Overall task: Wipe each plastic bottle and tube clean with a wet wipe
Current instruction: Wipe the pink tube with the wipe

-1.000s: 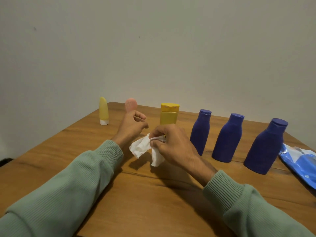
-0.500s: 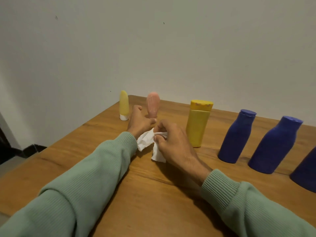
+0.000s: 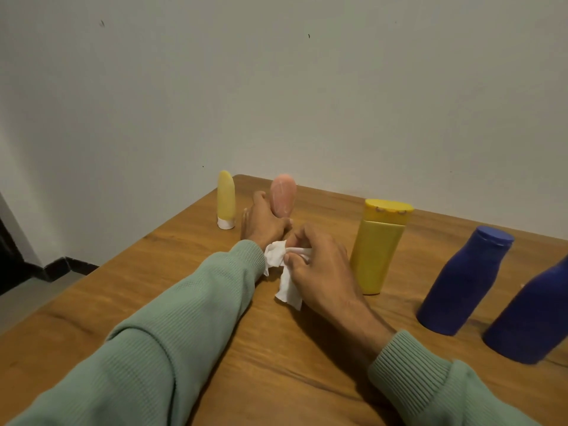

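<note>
The left hand is reaching farther forward than half a second ago, its fingers curling round the lower part of the upright pink tube. The right hand is still pinching the crumpled wet wipe just behind it.

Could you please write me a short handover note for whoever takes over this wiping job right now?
Left hand: at the base of the pink tube; whether it grips is unclear.
Right hand: pinches the crumpled wipe.
Standing in a row on the table: yellow tube, pink tube, yellow bottle, a blue bottle, another blue bottle at the right edge.
Done: cannot tell which are already wiped.
Left: probably wipe the pink tube next, then whatever remains.
</note>
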Demonstrator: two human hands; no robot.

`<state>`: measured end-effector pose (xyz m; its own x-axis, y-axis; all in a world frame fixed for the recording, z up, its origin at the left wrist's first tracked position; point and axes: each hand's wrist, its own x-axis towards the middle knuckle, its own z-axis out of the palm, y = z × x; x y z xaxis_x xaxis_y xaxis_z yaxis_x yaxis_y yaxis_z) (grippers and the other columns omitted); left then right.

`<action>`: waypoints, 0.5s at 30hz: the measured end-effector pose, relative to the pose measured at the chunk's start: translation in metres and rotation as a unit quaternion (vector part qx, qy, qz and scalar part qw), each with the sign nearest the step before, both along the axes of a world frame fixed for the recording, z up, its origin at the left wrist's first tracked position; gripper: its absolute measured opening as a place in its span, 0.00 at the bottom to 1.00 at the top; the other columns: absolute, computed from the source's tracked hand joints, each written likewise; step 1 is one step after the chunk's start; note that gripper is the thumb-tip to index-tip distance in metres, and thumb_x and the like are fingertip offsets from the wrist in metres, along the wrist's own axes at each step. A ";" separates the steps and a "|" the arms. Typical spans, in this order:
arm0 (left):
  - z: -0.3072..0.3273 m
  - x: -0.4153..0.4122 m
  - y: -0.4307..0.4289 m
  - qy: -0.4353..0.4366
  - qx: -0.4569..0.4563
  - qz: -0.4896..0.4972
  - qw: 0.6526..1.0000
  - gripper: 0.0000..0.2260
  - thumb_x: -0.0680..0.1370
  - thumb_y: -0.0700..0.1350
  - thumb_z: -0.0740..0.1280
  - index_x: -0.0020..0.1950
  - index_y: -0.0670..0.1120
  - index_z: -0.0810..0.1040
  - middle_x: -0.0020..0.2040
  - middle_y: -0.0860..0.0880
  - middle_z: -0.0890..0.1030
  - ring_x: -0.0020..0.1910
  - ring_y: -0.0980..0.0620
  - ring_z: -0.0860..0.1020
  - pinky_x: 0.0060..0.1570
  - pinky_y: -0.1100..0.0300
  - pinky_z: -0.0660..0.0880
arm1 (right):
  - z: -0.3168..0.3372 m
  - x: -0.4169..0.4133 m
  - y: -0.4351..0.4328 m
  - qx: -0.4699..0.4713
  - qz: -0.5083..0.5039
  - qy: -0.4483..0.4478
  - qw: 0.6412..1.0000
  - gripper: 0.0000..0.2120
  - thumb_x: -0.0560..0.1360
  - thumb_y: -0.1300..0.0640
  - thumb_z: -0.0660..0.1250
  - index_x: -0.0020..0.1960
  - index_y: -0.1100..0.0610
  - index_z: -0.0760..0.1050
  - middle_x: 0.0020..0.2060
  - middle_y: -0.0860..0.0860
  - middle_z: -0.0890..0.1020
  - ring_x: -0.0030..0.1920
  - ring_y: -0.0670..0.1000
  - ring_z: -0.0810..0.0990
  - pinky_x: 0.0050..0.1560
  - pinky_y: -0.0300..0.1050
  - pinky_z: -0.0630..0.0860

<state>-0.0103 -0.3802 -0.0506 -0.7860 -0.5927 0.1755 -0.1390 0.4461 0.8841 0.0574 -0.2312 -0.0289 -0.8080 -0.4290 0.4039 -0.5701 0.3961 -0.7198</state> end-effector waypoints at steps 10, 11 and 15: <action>0.023 0.047 0.025 0.058 0.137 -0.041 0.988 0.29 0.69 0.39 0.76 0.64 0.47 0.66 0.52 0.45 0.80 0.43 0.49 0.83 0.47 0.51 0.82 | 0.013 0.025 0.021 0.001 0.000 0.017 1.000 0.08 0.74 0.59 0.67 0.43 0.47 0.71 0.41 0.38 0.74 0.44 0.39 0.73 0.38 0.32 0.72; 0.027 0.056 0.031 0.062 0.140 -0.051 0.987 0.30 0.69 0.40 0.77 0.65 0.47 0.65 0.52 0.46 0.80 0.44 0.50 0.83 0.47 0.52 0.81 | 0.017 0.029 0.027 -0.001 -0.001 0.022 1.000 0.09 0.74 0.59 0.67 0.43 0.46 0.71 0.41 0.37 0.73 0.43 0.38 0.73 0.37 0.30 0.71; 0.047 0.095 0.059 0.084 0.121 -0.088 0.985 0.29 0.68 0.44 0.78 0.63 0.49 0.66 0.48 0.48 0.82 0.42 0.53 0.83 0.43 0.54 0.81 | 0.035 0.049 0.063 -0.007 0.004 0.054 0.999 0.09 0.74 0.58 0.68 0.44 0.45 0.71 0.41 0.37 0.74 0.42 0.37 0.75 0.36 0.30 0.74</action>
<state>0.0848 -0.3216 -0.0034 -0.8522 -0.4905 0.1818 0.0786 0.2236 0.9715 0.1063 -0.1682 0.0061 -0.7563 -0.4288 0.4942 -0.6475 0.3820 -0.6594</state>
